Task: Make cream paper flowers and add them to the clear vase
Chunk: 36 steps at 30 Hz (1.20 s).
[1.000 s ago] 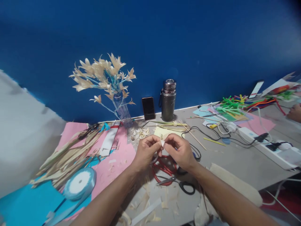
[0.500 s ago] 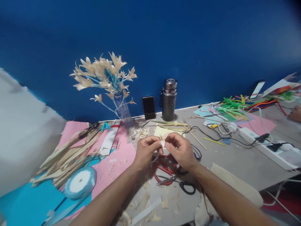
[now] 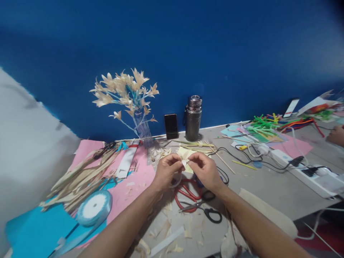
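Observation:
Between my two hands is a small pale cream flower [image 3: 184,162] with pointed petals, like those in the vase. My left hand [image 3: 168,171] pinches its left side. Opposite, my right hand [image 3: 206,170] grips the right side between thumb and forefinger. Just below the hands lie a coiled red cord [image 3: 185,195] and scissors [image 3: 199,206] with black handles, blades pointing left. A yellow paper [image 3: 189,167] is partly hidden behind the fingers. Loose cream petals [image 3: 159,154] lie beyond my left hand.
At the wall stand a vase [image 3: 143,129] of cream flowers, a phone [image 3: 171,126] and a steel flask [image 3: 193,120]. Left are dried husks [image 3: 80,175] and a blue ribbon roll [image 3: 94,208]. A power strip [image 3: 303,175] with cables and another person's hand [image 3: 335,135] are right.
The flower's petals now show more spread above my fingertips. Both hands keep their pinch and stay close together. The whole view has shifted slightly.

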Available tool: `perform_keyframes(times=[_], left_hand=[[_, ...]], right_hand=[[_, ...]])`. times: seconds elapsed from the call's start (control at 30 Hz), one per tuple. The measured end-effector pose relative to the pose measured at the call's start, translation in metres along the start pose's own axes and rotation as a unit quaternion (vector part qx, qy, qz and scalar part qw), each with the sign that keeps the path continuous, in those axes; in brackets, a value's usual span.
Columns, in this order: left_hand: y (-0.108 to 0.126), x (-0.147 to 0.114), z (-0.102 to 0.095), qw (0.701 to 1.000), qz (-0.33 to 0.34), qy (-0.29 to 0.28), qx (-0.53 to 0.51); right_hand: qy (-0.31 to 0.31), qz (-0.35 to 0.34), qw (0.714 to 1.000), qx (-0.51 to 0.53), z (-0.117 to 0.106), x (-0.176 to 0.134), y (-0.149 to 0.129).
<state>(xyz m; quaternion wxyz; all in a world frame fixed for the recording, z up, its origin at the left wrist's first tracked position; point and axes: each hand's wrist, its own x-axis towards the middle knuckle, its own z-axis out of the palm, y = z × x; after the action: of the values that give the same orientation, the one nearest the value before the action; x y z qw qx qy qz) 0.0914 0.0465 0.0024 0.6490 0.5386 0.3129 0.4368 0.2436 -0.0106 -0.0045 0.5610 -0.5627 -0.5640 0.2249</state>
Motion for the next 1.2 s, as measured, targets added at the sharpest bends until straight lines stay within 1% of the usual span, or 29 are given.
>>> perform_keyframes(times=[0.13, 0.27, 0.4, 0.5, 0.57, 0.7, 0.9, 1.07, 1.2], left_hand=[[0.008, 0.000, -0.004, 1.000, 0.016, 0.002, 0.002], [0.013, -0.010, -0.015, 1.000, 0.011, 0.012, 0.009], [0.007, -0.026, -0.029, 0.998, -0.003, 0.044, -0.051], [-0.001, -0.035, -0.036, 0.994, -0.034, 0.067, -0.077], [-0.005, -0.038, -0.039, 0.990, -0.060, 0.084, -0.100], [-0.011, -0.036, -0.043, 0.979, -0.098, 0.094, -0.150], [-0.017, -0.031, -0.050, 0.963, -0.125, 0.093, -0.218], [-0.017, -0.031, -0.053, 0.961, -0.135, 0.100, -0.222], [-0.018, -0.032, -0.055, 0.964, -0.128, 0.101, -0.208]], right_hand=[[-0.007, -0.002, 1.000, -0.018, 0.001, 0.002, 0.003], [-0.023, -0.008, 0.999, -0.045, 0.000, 0.002, 0.006], [-0.035, -0.032, 0.996, -0.080, 0.000, 0.001, 0.010], [-0.042, -0.059, 0.992, -0.105, 0.002, 0.000, 0.015], [-0.052, -0.063, 0.990, -0.117, 0.003, 0.000, 0.016], [-0.072, -0.059, 0.986, -0.135, 0.005, -0.001, 0.016], [-0.079, -0.068, 0.983, -0.149, 0.003, -0.001, 0.013], [-0.082, -0.077, 0.982, -0.149, 0.000, -0.002, 0.008], [-0.085, -0.080, 0.981, -0.154, -0.001, -0.002, 0.007]])
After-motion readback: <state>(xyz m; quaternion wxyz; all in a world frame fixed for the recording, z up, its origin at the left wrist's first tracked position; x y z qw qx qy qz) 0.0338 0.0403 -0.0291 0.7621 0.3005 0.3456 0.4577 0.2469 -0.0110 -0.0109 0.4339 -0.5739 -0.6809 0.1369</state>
